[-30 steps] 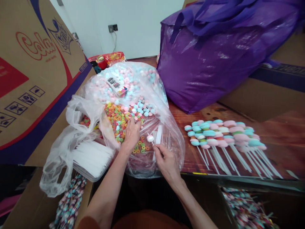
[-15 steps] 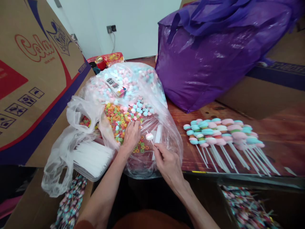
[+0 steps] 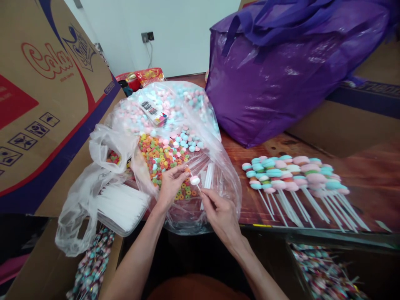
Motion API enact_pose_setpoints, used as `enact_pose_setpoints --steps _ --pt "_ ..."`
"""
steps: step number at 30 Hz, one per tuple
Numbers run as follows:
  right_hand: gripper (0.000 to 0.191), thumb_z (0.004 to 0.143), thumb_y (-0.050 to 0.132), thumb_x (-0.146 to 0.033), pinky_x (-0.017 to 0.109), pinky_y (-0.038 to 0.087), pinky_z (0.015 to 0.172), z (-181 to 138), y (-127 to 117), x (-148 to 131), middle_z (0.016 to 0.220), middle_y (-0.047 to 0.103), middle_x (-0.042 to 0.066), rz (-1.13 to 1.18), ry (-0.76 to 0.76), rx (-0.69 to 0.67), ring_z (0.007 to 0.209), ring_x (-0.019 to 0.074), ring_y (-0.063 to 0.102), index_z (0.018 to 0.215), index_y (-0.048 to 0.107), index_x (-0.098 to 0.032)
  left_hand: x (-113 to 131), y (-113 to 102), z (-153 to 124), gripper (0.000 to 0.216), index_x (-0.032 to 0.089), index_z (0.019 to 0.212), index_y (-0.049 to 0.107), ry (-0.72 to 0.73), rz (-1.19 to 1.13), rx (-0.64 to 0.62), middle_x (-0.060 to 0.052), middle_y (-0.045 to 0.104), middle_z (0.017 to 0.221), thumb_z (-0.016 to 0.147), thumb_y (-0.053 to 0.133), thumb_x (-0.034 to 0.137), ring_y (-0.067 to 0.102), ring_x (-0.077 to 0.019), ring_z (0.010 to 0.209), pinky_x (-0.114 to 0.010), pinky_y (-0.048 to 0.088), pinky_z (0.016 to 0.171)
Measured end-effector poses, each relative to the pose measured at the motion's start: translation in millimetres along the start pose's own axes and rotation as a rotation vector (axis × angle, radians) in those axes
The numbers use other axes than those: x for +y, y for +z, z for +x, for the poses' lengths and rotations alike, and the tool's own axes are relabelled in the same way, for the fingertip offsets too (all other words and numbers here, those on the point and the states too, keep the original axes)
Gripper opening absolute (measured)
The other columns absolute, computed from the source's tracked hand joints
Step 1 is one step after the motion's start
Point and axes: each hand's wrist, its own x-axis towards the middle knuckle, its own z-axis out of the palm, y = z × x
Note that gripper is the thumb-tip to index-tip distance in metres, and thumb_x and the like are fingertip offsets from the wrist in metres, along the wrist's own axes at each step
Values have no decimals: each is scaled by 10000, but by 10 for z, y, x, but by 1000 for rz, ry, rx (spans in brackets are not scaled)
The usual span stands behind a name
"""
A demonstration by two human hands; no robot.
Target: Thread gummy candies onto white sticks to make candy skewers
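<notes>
My right hand (image 3: pixel 218 210) pinches a thin white stick (image 3: pixel 198 187) that carries one pale pink round sweet (image 3: pixel 195 180) near its tip. My left hand (image 3: pixel 171 180) is closed in a pinch on a small orange ring sweet (image 3: pixel 186 170), held right at the stick's tip. Both hands hover over an open clear plastic bag (image 3: pixel 218 175) filled with coloured ring sweets (image 3: pixel 156 156) and pink and blue round sweets (image 3: pixel 184 141). More white sticks (image 3: pixel 208 175) lie inside the bag by my right hand.
A row of finished sweet skewers (image 3: pixel 293 175) lies on the wooden table (image 3: pixel 368 171) to the right. A large purple bag (image 3: pixel 281 71) stands behind. A cardboard box (image 3: pixel 46 91) is at the left, with a pack of white sticks (image 3: pixel 121 206) below it. Boxes of wrapped sweets (image 3: pixel 321 275) sit below.
My left hand has lifted out of the ring sweets with an orange ring and moved right to the stick's tip. My right hand has stayed almost still with the stick.
</notes>
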Motion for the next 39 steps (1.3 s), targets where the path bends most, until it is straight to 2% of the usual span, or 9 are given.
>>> enact_pose_setpoints --steps 7,14,18,21,27,31,34,37,39 --pt "287 956 489 -311 221 447 560 25 -35 43 652 678 6 7 12 -51 537 132 604 909 731 -163 3 -16 -81 271 170 932 791 38 70 -42 -63 776 945 708 804 321 690 -180 847 -306 550 812" --pt "261 962 493 -255 197 368 499 19 -6 53 549 538 -40 -18 -63 -50 468 91 510 758 635 -172 -1 32 -137 421 148 929 718 -130 -126 8 -15 715 794 635 855 416 663 -126 726 -239 543 684" --pt "241 969 476 -203 196 374 507 -3 52 66 563 553 -31 -64 -174 14 470 91 529 783 624 -167 9 101 -179 551 190 988 582 -213 -248 35 50 644 704 570 901 356 648 -99 663 -197 504 625" --pt "233 970 458 -169 208 379 518 0 84 74 567 576 -19 -129 -247 73 465 100 543 809 627 -159 18 165 -258 536 191 951 535 -248 -268 -14 76 584 670 587 896 349 609 -75 627 -171 463 591" --pt "226 967 458 -184 216 386 529 89 90 85 615 631 -2 -129 -209 117 497 113 562 837 642 -170 -9 235 -348 465 181 914 537 -246 -211 -61 64 577 694 641 862 371 549 -53 602 -149 414 549" --pt "268 971 482 -260 216 360 516 144 78 148 557 566 -27 -101 -115 91 467 101 512 764 632 -178 11 221 -95 294 174 919 586 -137 -12 -109 10 647 765 766 747 366 612 -104 664 -199 481 604" --pt "290 970 481 -304 220 335 505 150 81 214 535 537 -35 -89 -37 93 447 97 468 763 638 -174 63 225 267 129 172 914 658 112 367 17 -5 651 740 884 568 259 617 -140 678 -250 499 654" --pt "307 964 477 -330 219 329 505 140 94 259 533 538 -32 -62 22 82 450 98 463 763 646 -169 116 290 633 213 164 921 715 314 742 112 -45 690 826 866 515 116 645 -189 832 -307 504 821" --pt "325 964 474 -344 219 322 502 137 104 267 533 537 -30 -55 47 70 452 99 462 754 649 -168 126 369 822 265 157 1005 729 387 943 94 -94 705 950 877 503 105 645 -222 945 -333 485 900"
